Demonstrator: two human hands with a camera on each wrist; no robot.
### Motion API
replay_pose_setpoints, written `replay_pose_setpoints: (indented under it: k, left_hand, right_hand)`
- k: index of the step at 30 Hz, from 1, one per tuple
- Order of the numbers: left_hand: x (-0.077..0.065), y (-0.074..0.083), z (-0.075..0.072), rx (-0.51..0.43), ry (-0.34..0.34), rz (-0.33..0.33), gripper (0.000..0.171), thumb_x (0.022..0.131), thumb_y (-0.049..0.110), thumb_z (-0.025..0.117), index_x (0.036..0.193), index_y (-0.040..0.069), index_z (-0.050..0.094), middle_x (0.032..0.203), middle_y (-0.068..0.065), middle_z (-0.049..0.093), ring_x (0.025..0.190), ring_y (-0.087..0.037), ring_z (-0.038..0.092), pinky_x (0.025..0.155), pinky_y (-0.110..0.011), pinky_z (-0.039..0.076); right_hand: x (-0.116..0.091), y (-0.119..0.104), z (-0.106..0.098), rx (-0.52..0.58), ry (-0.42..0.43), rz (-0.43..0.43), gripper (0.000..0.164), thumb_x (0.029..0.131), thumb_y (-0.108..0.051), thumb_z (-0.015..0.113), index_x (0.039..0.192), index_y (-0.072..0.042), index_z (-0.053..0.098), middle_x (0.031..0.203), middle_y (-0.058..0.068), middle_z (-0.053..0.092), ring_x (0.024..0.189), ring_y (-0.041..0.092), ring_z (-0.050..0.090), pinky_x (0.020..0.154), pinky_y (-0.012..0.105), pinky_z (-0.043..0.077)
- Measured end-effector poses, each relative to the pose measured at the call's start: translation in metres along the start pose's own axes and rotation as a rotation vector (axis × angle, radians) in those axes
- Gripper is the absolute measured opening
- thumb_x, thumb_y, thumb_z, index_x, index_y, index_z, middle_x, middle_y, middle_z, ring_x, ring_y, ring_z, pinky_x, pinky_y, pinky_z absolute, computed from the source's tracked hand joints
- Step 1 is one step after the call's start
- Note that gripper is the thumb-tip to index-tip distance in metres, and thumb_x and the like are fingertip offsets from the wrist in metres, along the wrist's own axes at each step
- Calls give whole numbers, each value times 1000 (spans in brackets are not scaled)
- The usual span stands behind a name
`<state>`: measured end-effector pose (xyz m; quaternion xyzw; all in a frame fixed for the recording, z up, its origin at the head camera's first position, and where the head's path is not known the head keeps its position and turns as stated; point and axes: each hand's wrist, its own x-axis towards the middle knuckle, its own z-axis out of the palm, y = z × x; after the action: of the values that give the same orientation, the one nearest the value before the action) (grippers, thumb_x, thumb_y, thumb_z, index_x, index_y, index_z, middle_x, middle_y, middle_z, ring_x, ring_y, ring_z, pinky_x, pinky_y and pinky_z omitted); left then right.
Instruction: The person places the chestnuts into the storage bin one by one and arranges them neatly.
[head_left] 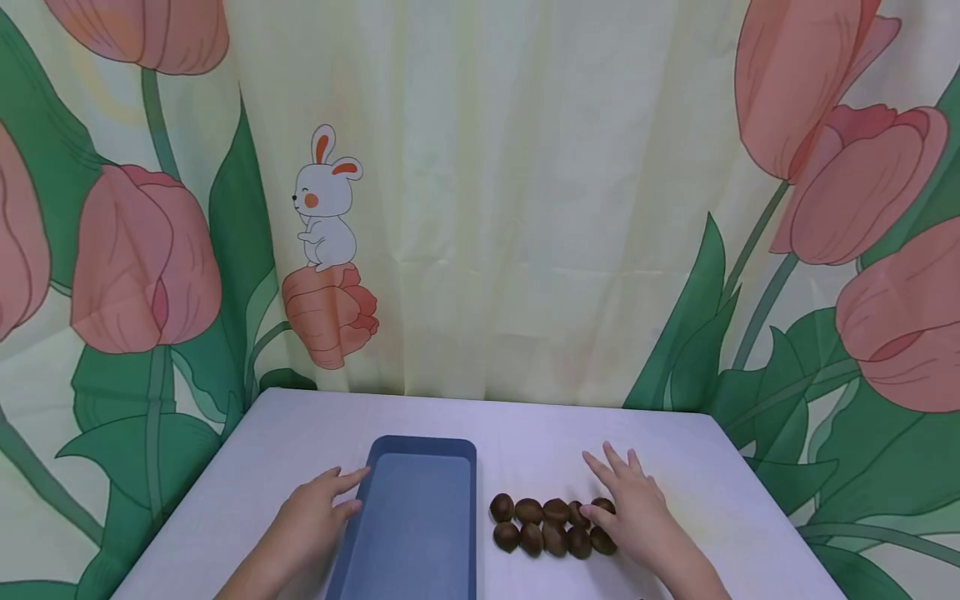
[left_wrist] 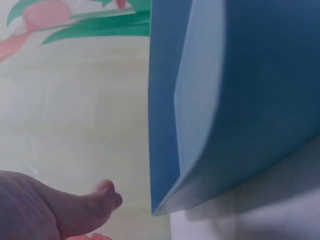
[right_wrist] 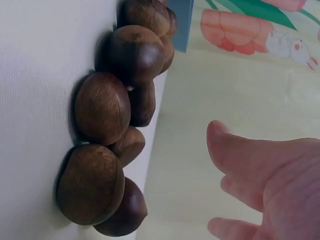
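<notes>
Several brown chestnuts lie in two rows on the white table, right of a long blue tray. My right hand, fingers spread, is over the right end of the rows and partly covers the chestnuts there. In the right wrist view the thumb stands apart from the chestnuts, with nothing held. My left hand is at the tray's left rim, index finger extended toward it and the hand holding nothing. The left wrist view shows the thumb beside the tray's wall.
A white-covered table bears the tray and chestnuts. Behind its far edge hangs a pale curtain printed with tulips and a white rabbit.
</notes>
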<state>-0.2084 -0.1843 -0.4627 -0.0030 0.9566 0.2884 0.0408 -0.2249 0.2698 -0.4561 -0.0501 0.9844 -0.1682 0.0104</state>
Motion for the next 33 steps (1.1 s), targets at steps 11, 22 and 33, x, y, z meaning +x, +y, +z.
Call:
replay_pose_setpoints:
  k: [11, 22, 33]
  left_hand:
    - [6, -12, -2, -190, 8, -30, 35, 96, 3, 77, 127, 18, 82, 138, -21, 72, 133, -49, 64, 99, -58, 60]
    - [8, -20, -1, -332, 0, -108, 32, 93, -3, 76, 118, 14, 85, 127, -19, 77, 71, -20, 55, 58, -29, 45]
    - [10, -26, 3, -462, -43, -207, 31, 92, -11, 72, 116, 5, 84, 90, -5, 76, 66, -18, 64, 62, -33, 59]
  right_hand:
    - [7, 15, -4, 142, 84, 21, 70, 94, -16, 83, 158, -14, 55, 168, 21, 44, 154, 52, 41, 118, 69, 40]
    - [16, 35, -2, 310, 30, 104, 48, 95, -2, 76, 141, -9, 70, 147, 21, 66, 137, 47, 61, 102, 55, 60]
    - [23, 49, 10, 389, -44, 157, 43, 87, 4, 80, 126, -12, 79, 132, 13, 76, 121, 37, 71, 93, 49, 64]
